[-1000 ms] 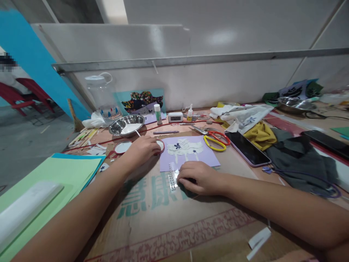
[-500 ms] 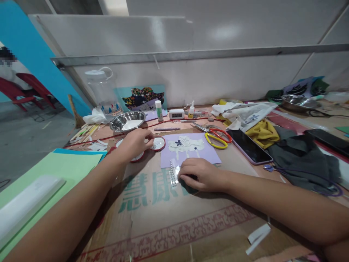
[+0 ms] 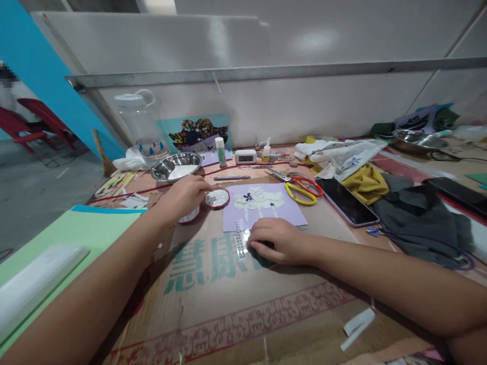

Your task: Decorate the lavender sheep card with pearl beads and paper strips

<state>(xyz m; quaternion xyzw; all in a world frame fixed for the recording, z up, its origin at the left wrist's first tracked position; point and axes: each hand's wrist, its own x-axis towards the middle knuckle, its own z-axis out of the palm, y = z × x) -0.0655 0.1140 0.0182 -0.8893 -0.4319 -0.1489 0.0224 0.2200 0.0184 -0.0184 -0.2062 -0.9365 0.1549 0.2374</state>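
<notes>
Purple card point(image 3: 230, 221) with white cut-outs point(image 3: 256, 204), flat on cardboard point(image 3: 213, 306) just beyond the right hand point(image 3: 279, 242), near edge overlapped by a clear gem strip point(image 3: 239, 241). Right hand loosely curled over the strip's side, cannot tell whether gripping. Left hand point(image 3: 185, 198) left of the card, beside a red-rimmed dish point(image 3: 217, 207) of white bits point(image 3: 217, 197), thumb and fingertips nearly together, cannot tell on what, if anything.

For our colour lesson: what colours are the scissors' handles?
One yellow handle, one red handle; best in head view.
</notes>
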